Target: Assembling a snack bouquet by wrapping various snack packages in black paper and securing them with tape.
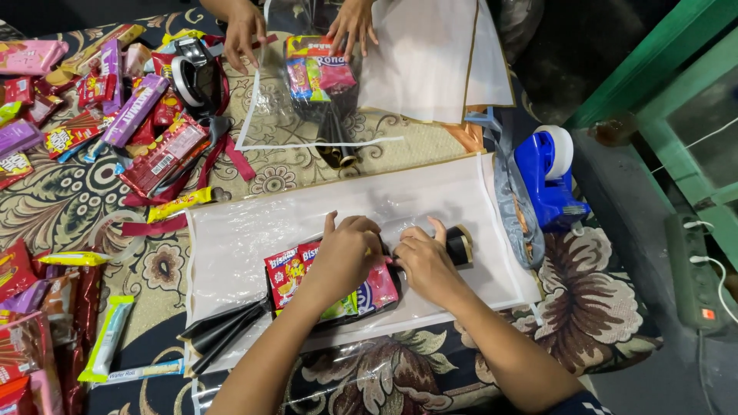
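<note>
My left hand (342, 257) lies curled over a bundle of red and pink snack packets (288, 273) and presses it down. My right hand (427, 261) is beside it, fingers closed around the black tube with a gold band (463, 246) at the bundle's right end. Black rolled stems (223, 330) stick out at the lower left. All of it lies on a clear plastic sheet with a white border (246, 230).
Another person's hands (246, 31) rest at the top on a second snack bundle (319, 69) and plastic sheet. Several loose snack packets (138, 115) cover the patterned cloth on the left. A blue tape dispenser (546, 177) stands right of the sheet; a green frame (661, 69) is beyond.
</note>
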